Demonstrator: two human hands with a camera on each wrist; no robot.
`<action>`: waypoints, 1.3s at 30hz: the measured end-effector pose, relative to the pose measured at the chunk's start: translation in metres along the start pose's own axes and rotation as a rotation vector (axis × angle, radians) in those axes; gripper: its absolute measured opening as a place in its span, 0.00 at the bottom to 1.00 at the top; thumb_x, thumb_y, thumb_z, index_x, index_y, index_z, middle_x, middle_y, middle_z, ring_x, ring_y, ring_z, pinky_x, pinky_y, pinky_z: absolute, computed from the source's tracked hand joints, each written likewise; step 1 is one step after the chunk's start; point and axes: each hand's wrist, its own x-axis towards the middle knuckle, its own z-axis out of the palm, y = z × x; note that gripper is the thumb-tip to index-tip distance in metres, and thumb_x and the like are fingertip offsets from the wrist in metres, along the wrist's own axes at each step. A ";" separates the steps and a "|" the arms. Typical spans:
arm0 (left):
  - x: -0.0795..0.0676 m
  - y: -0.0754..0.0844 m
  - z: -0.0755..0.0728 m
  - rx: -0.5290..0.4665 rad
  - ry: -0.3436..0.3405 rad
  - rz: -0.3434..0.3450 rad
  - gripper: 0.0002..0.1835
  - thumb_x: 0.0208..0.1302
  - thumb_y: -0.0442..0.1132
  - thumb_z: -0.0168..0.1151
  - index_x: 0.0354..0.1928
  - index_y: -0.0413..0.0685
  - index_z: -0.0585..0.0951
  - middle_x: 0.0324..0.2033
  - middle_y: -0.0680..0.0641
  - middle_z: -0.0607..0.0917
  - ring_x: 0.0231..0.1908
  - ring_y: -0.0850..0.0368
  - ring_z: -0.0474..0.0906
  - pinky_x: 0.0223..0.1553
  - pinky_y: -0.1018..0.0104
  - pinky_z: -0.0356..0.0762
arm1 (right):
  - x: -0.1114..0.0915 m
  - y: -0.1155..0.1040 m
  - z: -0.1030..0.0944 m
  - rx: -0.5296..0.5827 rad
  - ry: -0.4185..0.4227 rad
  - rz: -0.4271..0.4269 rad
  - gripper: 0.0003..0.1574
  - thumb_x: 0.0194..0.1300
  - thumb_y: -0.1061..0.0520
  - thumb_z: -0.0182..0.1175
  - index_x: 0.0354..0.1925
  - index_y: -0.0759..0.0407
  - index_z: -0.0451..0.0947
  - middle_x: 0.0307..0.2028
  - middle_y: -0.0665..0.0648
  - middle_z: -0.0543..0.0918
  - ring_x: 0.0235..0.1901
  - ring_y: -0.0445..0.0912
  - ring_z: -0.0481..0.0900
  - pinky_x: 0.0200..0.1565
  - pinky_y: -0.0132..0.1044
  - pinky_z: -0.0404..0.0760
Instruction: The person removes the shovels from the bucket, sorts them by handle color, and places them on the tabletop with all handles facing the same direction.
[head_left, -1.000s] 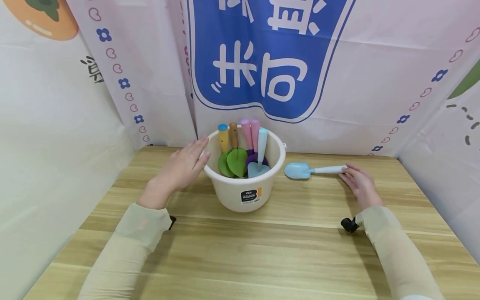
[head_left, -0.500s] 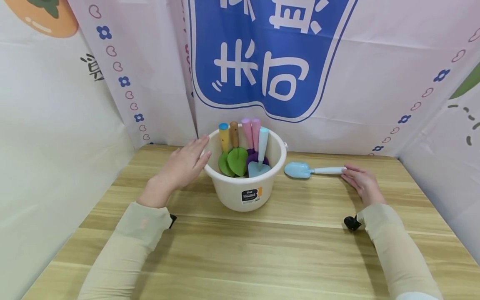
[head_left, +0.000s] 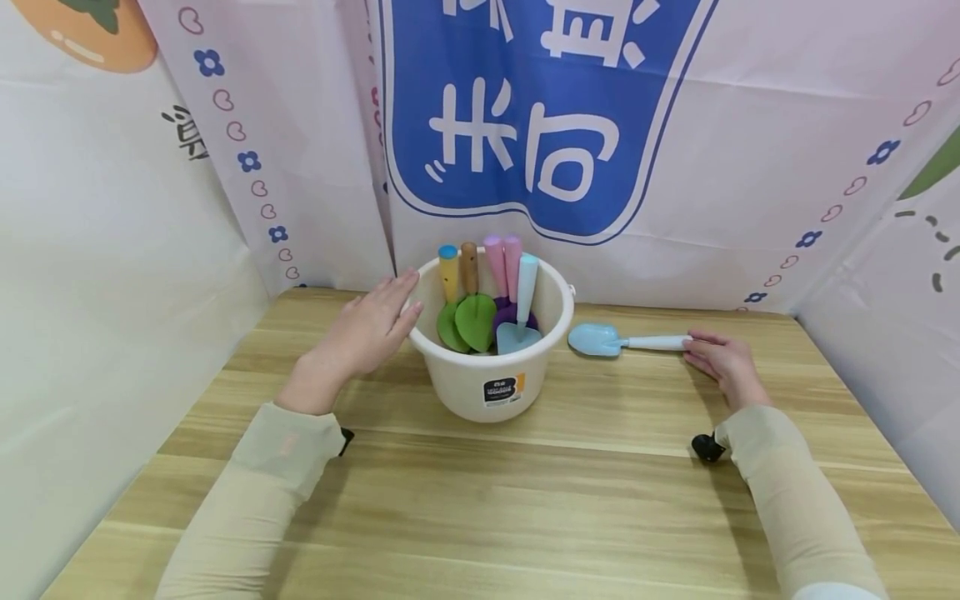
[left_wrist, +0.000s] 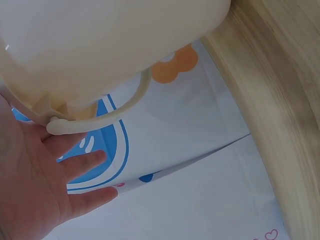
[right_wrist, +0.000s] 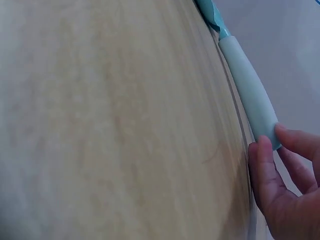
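Observation:
A white bucket point(head_left: 480, 392) stands upright on the table, holding several small garden trowels with their handles up. My left hand point(head_left: 367, 329) rests against the bucket's left rim, its fingers straight. In the left wrist view, those fingers spread beneath the bucket's pale carrying handle point(left_wrist: 100, 122), and the thumb is hidden. To the right of the bucket, a light blue trowel point(head_left: 596, 340) lies flat with its blade towards the bucket. My right hand point(head_left: 723, 367) pinches the end of its handle point(right_wrist: 250, 90) between thumb and fingertips, plainly seen in the right wrist view.
Inside the bucket are green-bladed trowels point(head_left: 474, 323) with yellow and brown handles, pink-handled purple ones, and a light blue one point(head_left: 527, 287). A printed cloth point(head_left: 712, 225) hangs close behind the wood-grain table point(head_left: 525, 508); white sheets flank both sides.
My right hand and wrist have shifted very slightly to the right while the fingers stay at the trowel handle's end. The left hand, the bucket and the trowel keep their places.

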 end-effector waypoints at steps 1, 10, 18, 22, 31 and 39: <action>0.000 0.000 0.000 0.000 0.001 0.000 0.34 0.84 0.54 0.33 0.81 0.41 0.51 0.80 0.41 0.53 0.78 0.37 0.46 0.73 0.31 0.49 | 0.000 0.000 -0.001 -0.016 -0.002 -0.001 0.16 0.71 0.71 0.59 0.55 0.65 0.77 0.30 0.46 0.86 0.33 0.38 0.87 0.47 0.30 0.85; 0.000 -0.001 0.001 0.004 0.007 0.003 0.34 0.84 0.54 0.33 0.81 0.41 0.52 0.80 0.42 0.54 0.78 0.36 0.48 0.73 0.31 0.50 | -0.004 -0.003 -0.006 0.018 0.026 0.043 0.13 0.72 0.70 0.59 0.35 0.55 0.84 0.29 0.50 0.86 0.31 0.40 0.87 0.43 0.29 0.86; 0.000 -0.001 0.001 -0.004 0.003 -0.002 0.35 0.84 0.54 0.32 0.82 0.42 0.51 0.80 0.42 0.53 0.78 0.37 0.46 0.73 0.31 0.50 | -0.009 -0.008 -0.007 0.025 0.026 0.039 0.13 0.75 0.69 0.56 0.37 0.55 0.83 0.31 0.49 0.88 0.34 0.39 0.87 0.44 0.29 0.86; 0.001 -0.001 0.001 -0.009 0.007 0.000 0.35 0.84 0.54 0.32 0.82 0.42 0.51 0.80 0.41 0.53 0.78 0.37 0.47 0.73 0.32 0.50 | -0.016 -0.010 -0.001 0.044 0.045 0.022 0.19 0.74 0.68 0.58 0.30 0.50 0.85 0.30 0.48 0.87 0.34 0.38 0.86 0.43 0.27 0.85; 0.000 -0.002 0.005 -0.005 -0.005 0.003 0.35 0.84 0.55 0.32 0.82 0.42 0.50 0.80 0.40 0.53 0.78 0.37 0.46 0.73 0.33 0.49 | -0.034 -0.031 0.019 0.125 -0.041 -0.099 0.18 0.72 0.71 0.59 0.32 0.53 0.87 0.31 0.49 0.87 0.34 0.38 0.86 0.43 0.28 0.86; 0.002 -0.002 0.004 -0.008 0.006 0.008 0.35 0.84 0.55 0.31 0.82 0.42 0.50 0.80 0.41 0.53 0.78 0.36 0.46 0.73 0.32 0.49 | -0.041 -0.052 0.036 0.047 -0.115 -0.227 0.14 0.71 0.70 0.62 0.36 0.53 0.87 0.37 0.49 0.83 0.37 0.39 0.84 0.44 0.27 0.85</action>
